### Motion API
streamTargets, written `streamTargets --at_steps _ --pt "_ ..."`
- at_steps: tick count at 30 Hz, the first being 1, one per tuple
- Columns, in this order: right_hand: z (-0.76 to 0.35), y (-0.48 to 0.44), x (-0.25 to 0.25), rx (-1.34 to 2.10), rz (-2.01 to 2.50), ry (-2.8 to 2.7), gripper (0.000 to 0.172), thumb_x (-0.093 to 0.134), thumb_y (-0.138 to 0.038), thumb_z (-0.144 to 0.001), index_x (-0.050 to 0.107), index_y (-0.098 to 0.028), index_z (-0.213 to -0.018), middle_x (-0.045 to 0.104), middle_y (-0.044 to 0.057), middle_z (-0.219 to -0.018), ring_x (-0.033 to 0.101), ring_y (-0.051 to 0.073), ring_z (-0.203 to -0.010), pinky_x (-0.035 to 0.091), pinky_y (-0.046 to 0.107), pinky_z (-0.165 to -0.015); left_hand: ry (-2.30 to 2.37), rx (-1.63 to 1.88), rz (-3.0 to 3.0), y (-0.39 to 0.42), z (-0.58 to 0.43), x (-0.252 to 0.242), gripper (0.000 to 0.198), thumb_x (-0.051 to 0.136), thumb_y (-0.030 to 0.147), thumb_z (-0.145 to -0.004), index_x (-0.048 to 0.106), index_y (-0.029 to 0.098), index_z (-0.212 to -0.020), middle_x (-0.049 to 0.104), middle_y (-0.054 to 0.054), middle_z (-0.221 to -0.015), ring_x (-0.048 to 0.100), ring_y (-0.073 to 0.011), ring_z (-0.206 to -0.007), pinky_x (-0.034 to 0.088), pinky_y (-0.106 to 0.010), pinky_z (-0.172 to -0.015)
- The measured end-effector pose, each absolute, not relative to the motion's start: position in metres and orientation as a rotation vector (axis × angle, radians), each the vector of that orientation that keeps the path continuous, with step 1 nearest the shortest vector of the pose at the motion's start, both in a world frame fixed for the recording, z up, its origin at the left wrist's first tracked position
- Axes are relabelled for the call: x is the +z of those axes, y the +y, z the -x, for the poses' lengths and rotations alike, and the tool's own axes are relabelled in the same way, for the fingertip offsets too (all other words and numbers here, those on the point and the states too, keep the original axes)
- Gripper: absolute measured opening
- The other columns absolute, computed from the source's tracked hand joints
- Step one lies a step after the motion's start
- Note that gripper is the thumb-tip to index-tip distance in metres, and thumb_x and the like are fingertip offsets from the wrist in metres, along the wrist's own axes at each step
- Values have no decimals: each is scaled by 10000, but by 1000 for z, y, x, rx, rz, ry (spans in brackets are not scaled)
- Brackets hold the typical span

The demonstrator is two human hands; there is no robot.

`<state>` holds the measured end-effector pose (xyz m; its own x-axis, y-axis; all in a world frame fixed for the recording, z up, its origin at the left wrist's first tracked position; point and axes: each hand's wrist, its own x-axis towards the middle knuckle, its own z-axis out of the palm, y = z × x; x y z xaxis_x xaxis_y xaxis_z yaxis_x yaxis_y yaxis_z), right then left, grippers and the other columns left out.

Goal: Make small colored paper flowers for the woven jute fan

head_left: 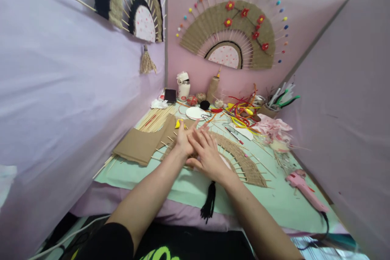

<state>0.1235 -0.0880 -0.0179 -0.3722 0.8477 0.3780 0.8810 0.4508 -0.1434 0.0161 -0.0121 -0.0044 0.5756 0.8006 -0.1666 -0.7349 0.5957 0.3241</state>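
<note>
Brown woven fan (255, 167) — stick-ribbed, black tassel (209, 203) in front — lies beneath open, touching hands (209, 154).

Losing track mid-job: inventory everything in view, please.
Woven twine fan: 1, tan, under hands
Yarn tassel: 1, black, table's near edge
Flowered twine fan: 1, tan-red, back wall
Banded twine fan: 1, black-tan, left wall
Twine tassel: 1, tan, left wall
Thin wooden sticks: many, pale, table left
Cardboard-like sheets: count unclear, brown, table left
Lidded bottle: 1, white, back left
Plastic glue gun: 1, pink, table right
Bendy craft strands: many, red-yellow-orange, back right
Slim pen: 1, silver-red, beyond hands
Oval disc: 1, white, beyond hands
Smaller clutter: uncountable, mixed, back and right
Left hand: 1, bare, over table fan
Right hand: 1, bare, overlapping left hand
</note>
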Motion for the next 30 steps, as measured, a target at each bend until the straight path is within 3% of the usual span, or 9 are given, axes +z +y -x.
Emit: streamTargets --at_steps 7,12,18,24,30 --pt "-122 -89 -14 -90 1577 -2165 734 485 -601 -862 358 -199 -1463 283 144 -1543 185 350 -1426 202 573 -1130 309 835 -266 -15 -22 -6 772 254 743 -833 512 175 -1289 620 -182 -1212 619 -311 -1076 449 -534 -940" --pt "-127 -93 -17 -52 1516 -2242 728 479 -629 -851 356 -249 -1461 247 101 -1564 159 337 -1438 187 582 -1133 314 882 -281 -16 -21 -3 791 236 762 -822 522 183 -1279 625 -175 -1206 616 -313 -1086 456 -530 -930" --pt "-131 -92 -19 -92 1550 -2171 728 478 -621 -855 362 -233 -1460 233 119 -1566 146 349 -1439 173 586 -1134 279 790 -263 -18 -25 -5 805 250 765 -816 544 162 -1261 610 -196 -1231 602 -330 -1104 434 -554 -951" --pt "-133 -92 -23 -86 1544 -2150 668 488 -597 -863 425 -240 -1424 249 112 -1562 160 339 -1435 178 582 -1134 240 879 -249 -15 -20 -4 731 296 722 -839 536 179 -1265 604 -189 -1244 603 -325 -1112 444 -551 -949" --pt "-137 -86 -27 1 1483 -2132 657 480 -570 -879 392 -243 -1443 243 100 -1566 165 304 -1444 181 540 -1153 272 788 -254 -18 -29 -7 771 276 691 -863 484 119 -1336 592 -212 -1272 569 -326 -1177 397 -530 -1025"
